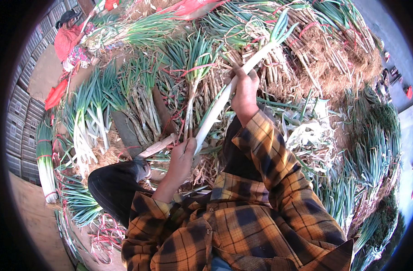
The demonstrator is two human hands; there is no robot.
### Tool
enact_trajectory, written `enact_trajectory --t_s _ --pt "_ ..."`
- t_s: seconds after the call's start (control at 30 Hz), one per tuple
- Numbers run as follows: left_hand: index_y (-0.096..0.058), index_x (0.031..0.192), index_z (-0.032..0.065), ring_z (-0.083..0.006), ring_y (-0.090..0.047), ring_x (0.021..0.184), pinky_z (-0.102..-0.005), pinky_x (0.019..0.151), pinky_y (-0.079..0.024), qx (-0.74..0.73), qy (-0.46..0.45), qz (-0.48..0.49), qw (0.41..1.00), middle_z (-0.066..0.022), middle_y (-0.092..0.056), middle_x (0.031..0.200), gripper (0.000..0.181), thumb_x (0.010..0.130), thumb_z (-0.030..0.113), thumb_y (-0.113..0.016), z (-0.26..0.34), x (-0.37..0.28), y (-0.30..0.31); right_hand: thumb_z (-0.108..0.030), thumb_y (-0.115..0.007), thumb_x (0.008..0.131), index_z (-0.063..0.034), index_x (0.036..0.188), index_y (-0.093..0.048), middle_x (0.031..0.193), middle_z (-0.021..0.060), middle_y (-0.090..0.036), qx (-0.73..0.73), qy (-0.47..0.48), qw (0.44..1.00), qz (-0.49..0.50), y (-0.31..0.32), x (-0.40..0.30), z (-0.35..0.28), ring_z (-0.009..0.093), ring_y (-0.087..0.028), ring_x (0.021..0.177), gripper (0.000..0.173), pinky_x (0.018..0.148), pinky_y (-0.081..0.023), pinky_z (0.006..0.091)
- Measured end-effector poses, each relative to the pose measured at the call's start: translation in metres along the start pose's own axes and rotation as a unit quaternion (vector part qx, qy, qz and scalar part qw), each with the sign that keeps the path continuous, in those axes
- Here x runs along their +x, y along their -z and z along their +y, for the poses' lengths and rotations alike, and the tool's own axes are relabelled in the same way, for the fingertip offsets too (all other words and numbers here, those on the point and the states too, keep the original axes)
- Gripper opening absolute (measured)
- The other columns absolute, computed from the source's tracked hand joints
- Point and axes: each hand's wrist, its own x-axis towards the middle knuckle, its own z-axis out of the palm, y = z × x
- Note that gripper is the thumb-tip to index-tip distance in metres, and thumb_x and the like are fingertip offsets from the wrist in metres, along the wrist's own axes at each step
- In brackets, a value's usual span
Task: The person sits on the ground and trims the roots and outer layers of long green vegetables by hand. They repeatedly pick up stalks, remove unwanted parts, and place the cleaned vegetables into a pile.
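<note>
A long, thick green onion [217, 105] with a white stalk slants across the middle, its green leaves at the upper right. My right hand [246, 88] is closed around the stalk's upper part. At its lower end, my left hand [181, 159] has its thumb and fingers closed against the stalk; its fingertips are partly hidden. A thin green strip lies along the stalk between the hands. Just beyond my left hand is an untrimmed bundle of green onions [194, 74] with a red tie. A pale wooden piece [157, 146] lies left of that hand.
Cleaned white-stalked onions [83, 135] lie at left, near a tied bundle [45, 162]. Rooty onion bundles [328, 61] fill the upper right. Peeled leaf scraps [309, 135] are heaped right of my knee. Another person [66, 42] sits at upper left, near stacked crates [18, 125].
</note>
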Motion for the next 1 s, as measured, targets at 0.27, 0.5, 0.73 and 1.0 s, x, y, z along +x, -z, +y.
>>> enact_trajectory --t_s 0.27,0.5,0.73,1.0 --pt "-0.060 0.096 -0.0050 -0.0105 -0.042 0.045 -0.0226 0.044 -0.034 -0.337 0.221 -0.048 0.914 -0.0022 -0.048 0.056 0.049 0.097 0.035 -0.032 -0.017 -0.001 -0.004 -0.008 -0.055 0.083 -0.0034 0.082 -0.048 0.059 0.0023 -0.047 0.075 -0.071 0.995 0.015 0.000 0.020 0.017 0.012 -0.042 0.042 0.008 0.035 -0.037 0.0240" --pt "-0.057 0.100 -0.0036 -0.0111 -0.052 0.054 -0.0222 0.049 -0.039 -0.281 0.254 -0.063 0.923 -0.0057 -0.057 0.065 0.041 0.096 0.031 -0.037 -0.013 0.000 -0.022 -0.007 -0.056 0.082 -0.0021 0.085 -0.048 0.055 0.0020 -0.045 0.069 -0.089 0.992 -0.061 -0.010 0.008 0.007 0.011 -0.040 0.038 0.009 0.034 -0.033 0.0230" --pt "-0.054 0.107 0.0008 -0.0057 -0.045 0.050 -0.0210 0.046 -0.035 -0.083 0.108 -0.074 0.988 0.0002 -0.049 0.059 0.035 0.094 0.031 -0.044 0.018 0.022 -0.052 -0.005 -0.057 0.081 -0.0019 0.085 -0.050 0.059 0.0030 -0.048 0.037 -0.056 0.996 -0.064 -0.002 0.010 0.010 0.011 -0.043 0.041 0.009 0.035 -0.034 0.0250" --pt "-0.051 0.112 -0.0032 -0.0076 -0.042 0.041 -0.0205 0.038 -0.034 -0.110 0.105 -0.096 0.984 -0.0030 -0.051 0.060 0.045 0.096 0.036 -0.035 0.016 0.033 -0.072 -0.003 -0.055 0.081 -0.0009 0.086 -0.049 0.058 0.0030 -0.048 0.056 -0.061 0.996 -0.046 0.026 0.021 -0.005 0.011 -0.044 0.041 0.009 0.033 -0.034 0.0235"
